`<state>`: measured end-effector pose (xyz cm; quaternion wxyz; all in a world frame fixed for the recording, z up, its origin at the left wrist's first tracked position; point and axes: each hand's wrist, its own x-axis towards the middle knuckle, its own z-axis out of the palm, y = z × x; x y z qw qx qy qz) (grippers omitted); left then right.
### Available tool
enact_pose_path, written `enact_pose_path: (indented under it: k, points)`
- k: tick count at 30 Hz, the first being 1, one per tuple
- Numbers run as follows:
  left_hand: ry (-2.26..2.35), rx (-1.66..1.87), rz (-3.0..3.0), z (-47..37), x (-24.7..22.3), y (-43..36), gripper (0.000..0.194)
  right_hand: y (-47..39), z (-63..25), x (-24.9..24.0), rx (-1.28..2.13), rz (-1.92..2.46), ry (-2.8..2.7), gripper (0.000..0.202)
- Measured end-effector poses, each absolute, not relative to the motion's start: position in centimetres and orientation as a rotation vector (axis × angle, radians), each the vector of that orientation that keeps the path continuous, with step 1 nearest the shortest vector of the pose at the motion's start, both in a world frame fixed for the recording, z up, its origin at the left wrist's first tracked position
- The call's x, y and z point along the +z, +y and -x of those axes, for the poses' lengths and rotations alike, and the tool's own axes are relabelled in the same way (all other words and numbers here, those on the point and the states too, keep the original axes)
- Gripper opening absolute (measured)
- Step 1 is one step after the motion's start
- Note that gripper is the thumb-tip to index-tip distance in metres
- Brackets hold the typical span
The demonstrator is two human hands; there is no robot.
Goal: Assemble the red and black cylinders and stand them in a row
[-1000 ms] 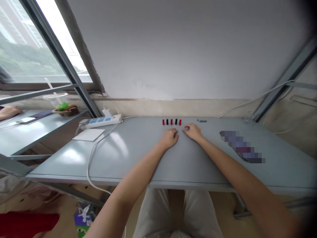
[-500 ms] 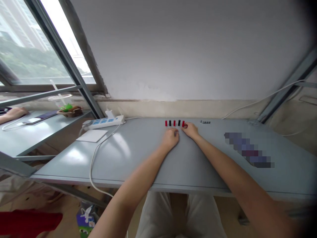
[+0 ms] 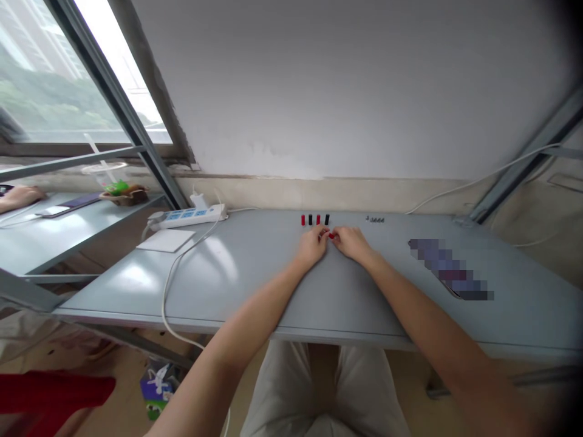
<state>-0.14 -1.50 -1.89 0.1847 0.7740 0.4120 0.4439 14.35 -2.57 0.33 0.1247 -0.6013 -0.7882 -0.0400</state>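
Note:
A small red cylinder lies tilted between my two hands, just above or on the grey desk. My right hand pinches it at its right end. My left hand has its fingers drawn together at the cylinder's left end; whether they grip it or something tiny is too small to tell. Behind my hands several cylinders stand upright in a row: a red one, a black one, another red one and another black one. Several tiny metallic pieces lie to their right.
A power strip and a white flat box are at the desk's left, with a white cable crossing the front edge. A blurred-out long object lies right. Another person's hand rests on the far-left desk.
The red cylinder at the row's right end has been picked up by my right hand and brought toward me, against my left fingers. The view has shifted slightly.

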Motion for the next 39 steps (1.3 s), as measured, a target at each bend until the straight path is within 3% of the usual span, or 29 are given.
enact_pose_path:
  k: [11,20,33,39]
  points:
    - [1.304,1.361,-1.932,0.5,-1.6,-0.9,0.016,-2.8,-15.5,1.1,-0.193,1.998,-2.197,0.015]
    - [1.230,1.165,-2.135,0.4,-1.9,-1.2,0.018,-2.7,-14.9,0.7,0.177,1.630,-2.198,0.016]
    - [1.179,1.121,-2.196,0.0,-2.0,-1.6,0.019,-1.7,-15.0,-0.6,0.320,1.518,-2.153,0.014]
    - [1.222,1.133,-2.155,0.2,-2.2,-1.5,0.018,0.7,-16.5,-0.1,0.240,1.742,-1.851,0.013]
